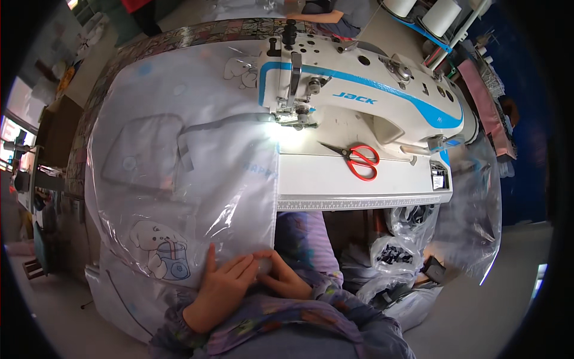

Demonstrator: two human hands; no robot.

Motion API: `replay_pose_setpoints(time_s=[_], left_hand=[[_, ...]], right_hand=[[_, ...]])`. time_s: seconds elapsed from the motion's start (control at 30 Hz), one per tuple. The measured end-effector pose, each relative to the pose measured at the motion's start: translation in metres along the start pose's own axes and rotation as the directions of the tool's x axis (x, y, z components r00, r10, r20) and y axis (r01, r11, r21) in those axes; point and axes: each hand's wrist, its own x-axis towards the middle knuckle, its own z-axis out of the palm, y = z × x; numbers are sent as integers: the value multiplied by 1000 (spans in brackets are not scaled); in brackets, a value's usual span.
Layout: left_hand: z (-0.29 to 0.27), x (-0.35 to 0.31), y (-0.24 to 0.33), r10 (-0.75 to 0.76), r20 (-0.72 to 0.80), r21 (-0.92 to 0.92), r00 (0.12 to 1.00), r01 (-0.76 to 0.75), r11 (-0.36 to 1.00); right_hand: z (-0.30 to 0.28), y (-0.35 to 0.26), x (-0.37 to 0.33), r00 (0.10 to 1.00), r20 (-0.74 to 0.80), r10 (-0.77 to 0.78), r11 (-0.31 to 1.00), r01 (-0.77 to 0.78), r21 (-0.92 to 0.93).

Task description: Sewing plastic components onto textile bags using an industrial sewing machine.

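A large translucent whitish plastic sheet (227, 173), printed with cartoon puppies, spreads over the left of the table. Its right edge runs up to the lit needle area of a white and blue sewing machine (359, 81). My left hand (222, 288) rests on the near part of the sheet, fingers stretched and one set apart. Beside it, my right hand (283, 277) has bent fingers pinched at the sheet's near right corner, touching the left fingertips. A grey strip (224, 124) lies across the sheet toward the presser foot.
Red-handled thread snips (361, 161) lie on the machine bed, their blades toward the needle. Clear plastic bags (396, 254) with dark pieces hang below the bed at the right. White thread cones (441, 18) stand at the back right. Another person's arm (320, 17) shows at the far side.
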Motion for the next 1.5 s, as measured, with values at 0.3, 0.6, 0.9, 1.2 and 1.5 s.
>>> replay_pose_setpoints(time_s=[0.3, 0.6, 0.9, 1.2, 1.5], left_hand=[[5, 12, 5, -36, 36, -72, 999, 39, 997], [-1, 54, 6, -42, 15, -120, 999, 43, 992], [0, 93, -8, -32, -96, -138, 995, 18, 990], [-9, 129, -18, -82, -11, -37, 997, 81, 996], [-11, 162, -36, -41, -71, -30, 997, 39, 999]], right_hand=[[-13, -17, 4, 993, -28, 112, 993, -113, -28], [-28, -31, 20, 992, -124, 13, 991, 4, 137], [-38, -48, 49, 966, -257, -22, 997, 41, 68], [-45, -17, 70, 967, -212, -140, 971, 93, -219], [-44, -46, 76, 968, -252, 5, 993, -35, -113]])
